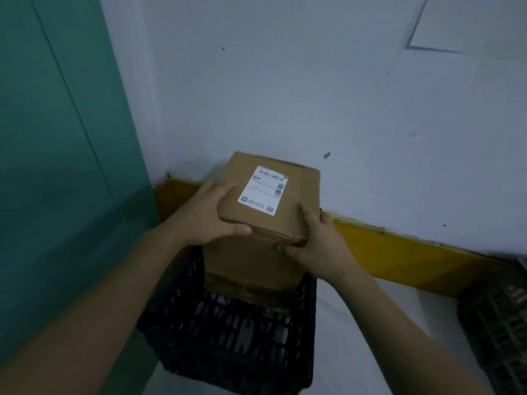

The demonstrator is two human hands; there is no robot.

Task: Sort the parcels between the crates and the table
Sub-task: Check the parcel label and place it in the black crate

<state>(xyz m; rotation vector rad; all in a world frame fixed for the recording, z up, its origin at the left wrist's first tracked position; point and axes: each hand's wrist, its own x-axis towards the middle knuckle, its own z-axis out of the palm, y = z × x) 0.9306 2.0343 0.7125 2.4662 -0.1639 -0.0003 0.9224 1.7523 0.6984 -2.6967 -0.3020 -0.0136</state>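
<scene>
A brown cardboard parcel (296, 192) with a white shipping label on top is held above a black plastic crate (228, 332). My left hand (208, 215) grips its near left corner, thumb along the front edge. My right hand (316, 240) grips its near right corner from the side and below. Under the parcel, a second brown cardboard box (251, 266) stands in the far part of the crate, its top hidden by the held parcel.
A white wall with a yellow skirting strip (399, 246) runs behind the crate. A green panel (57, 166) fills the left side. Part of another dark crate (496, 323) shows at the right edge, on a pale floor.
</scene>
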